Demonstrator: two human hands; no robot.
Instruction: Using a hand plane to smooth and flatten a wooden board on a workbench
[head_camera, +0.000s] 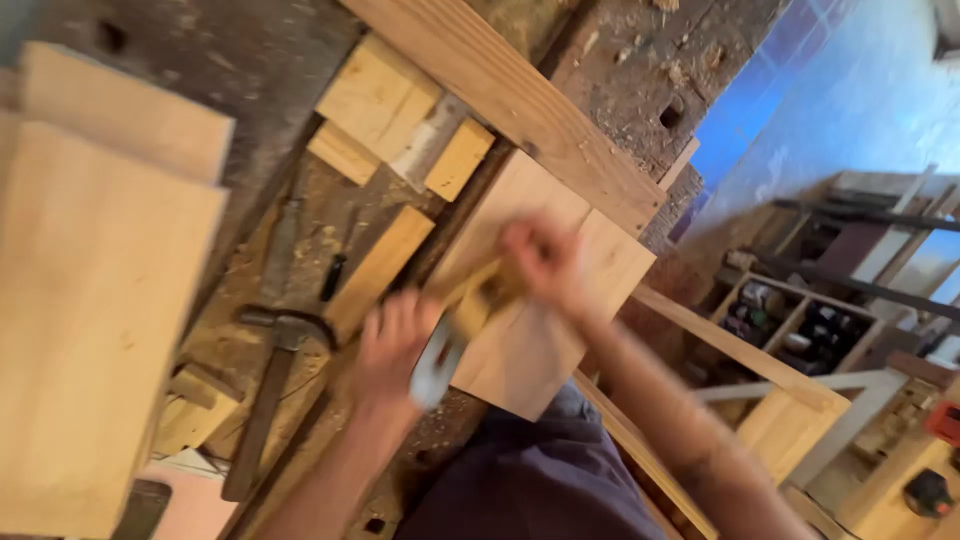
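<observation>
While the camera tilts sharply, both hands grip a small wooden hand plane (470, 300) that rests on a pale square board (540, 300) near the middle of the view. Motion blurs them, but the left hand (395, 345) is wrapped around the plane's nearer end, where a pale metal part shows, and the right hand (545, 262) is clamped over its farther end. That board lies on a rough, dark surface (250, 60) strewn with shavings, its far edge against a long timber beam (510, 95) running diagonally across the top.

At right, in the background, an open wooden crate (790, 320) with compartments holds several small cans or jars; they are too blurred to tell further.

On the same surface, a claw hammer (270, 380) lies left of the hands, its handle pointing toward the bottom edge. Short wood offcuts (385, 110) sit above it, and a narrow wooden strip (380, 270) lies between hammer and board. Wide pale planks (90, 300) fill the left side. Beyond the beam, a blue-lit wall (850, 100) and leaning wooden frames (880, 215) suggest a workshop.
</observation>
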